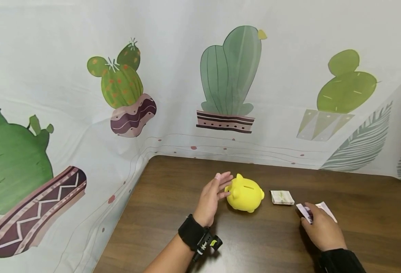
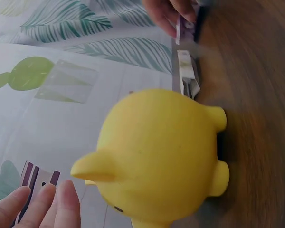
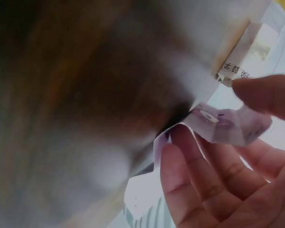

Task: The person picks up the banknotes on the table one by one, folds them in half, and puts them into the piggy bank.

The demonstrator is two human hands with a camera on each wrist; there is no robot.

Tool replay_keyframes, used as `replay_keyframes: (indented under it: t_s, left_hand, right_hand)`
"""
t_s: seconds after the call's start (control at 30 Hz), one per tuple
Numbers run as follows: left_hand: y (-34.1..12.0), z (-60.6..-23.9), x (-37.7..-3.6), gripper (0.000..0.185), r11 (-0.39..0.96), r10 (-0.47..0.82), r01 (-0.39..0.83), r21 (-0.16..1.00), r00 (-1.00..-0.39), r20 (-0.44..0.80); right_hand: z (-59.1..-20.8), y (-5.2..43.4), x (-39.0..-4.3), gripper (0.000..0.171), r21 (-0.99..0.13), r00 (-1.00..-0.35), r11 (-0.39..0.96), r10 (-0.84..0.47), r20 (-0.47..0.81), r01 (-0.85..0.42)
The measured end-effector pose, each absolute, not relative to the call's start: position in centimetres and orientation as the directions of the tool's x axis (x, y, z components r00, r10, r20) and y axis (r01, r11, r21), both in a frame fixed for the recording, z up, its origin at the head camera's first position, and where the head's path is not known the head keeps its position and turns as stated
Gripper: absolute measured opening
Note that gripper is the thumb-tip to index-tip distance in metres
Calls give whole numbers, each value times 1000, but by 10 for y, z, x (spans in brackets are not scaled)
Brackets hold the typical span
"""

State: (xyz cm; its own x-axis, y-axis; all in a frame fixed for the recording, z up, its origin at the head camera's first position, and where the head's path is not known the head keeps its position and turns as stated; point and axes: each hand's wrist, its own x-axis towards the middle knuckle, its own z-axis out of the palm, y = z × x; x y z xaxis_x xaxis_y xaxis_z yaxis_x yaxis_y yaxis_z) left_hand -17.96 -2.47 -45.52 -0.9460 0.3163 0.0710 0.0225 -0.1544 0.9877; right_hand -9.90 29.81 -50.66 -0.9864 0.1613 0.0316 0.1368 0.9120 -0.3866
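A yellow piggy bank stands on the dark wooden table, its coin slot on top. My left hand is just left of it, fingers straight and open beside the pig's head; I cannot tell whether they touch it. My right hand rests on the table to the right and pinches a purple and white folded note between thumb and fingers. A second folded note, greenish white, lies flat between the pig and my right hand.
A cactus-print cloth hangs behind and to the left of the table. The table's left edge runs near my left forearm. Bare wood lies in front of the pig and at the far right.
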Motion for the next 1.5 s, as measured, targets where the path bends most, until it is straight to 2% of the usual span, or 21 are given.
replay_keyframes:
  t_s: [0.33, 0.53, 0.83, 1.0, 1.23, 1.4, 1.5]
  left_hand:
    - [-26, -451, -176, 66, -230, 383, -56, 971, -923, 37]
    - [-25, -452, -175, 65, -240, 394, -70, 968, -919, 31]
    - [-26, -452, -174, 63, -244, 420, -66, 968, -906, 44]
    - [-25, -450, -172, 55, -239, 436, -73, 968, -899, 40]
    - [-21, -451, -169, 54, -252, 472, -89, 964, -881, 42]
    - [-19, -451, -168, 58, -258, 488, -87, 962, -871, 52]
    - [-18, -449, -167, 60, -256, 494, -92, 962, -868, 48]
  right_hand:
    - [-502, 297, -98, 35, -408, -984, 899, 177, 7, 159]
    - [-504, 296, -96, 31, -446, -970, 886, 203, 132, 125]
    - [-496, 287, -90, 32, -541, -904, 837, 294, 310, 86]
    - [-487, 280, -91, 31, -615, -864, 783, 369, 342, 91]
    - [-471, 267, -92, 32, -786, -877, 612, 423, 230, 89]
    - [-461, 255, -96, 33, -898, -914, 440, 362, 182, -4]
    - [-459, 249, -98, 28, -958, -932, 276, 321, 168, -77]
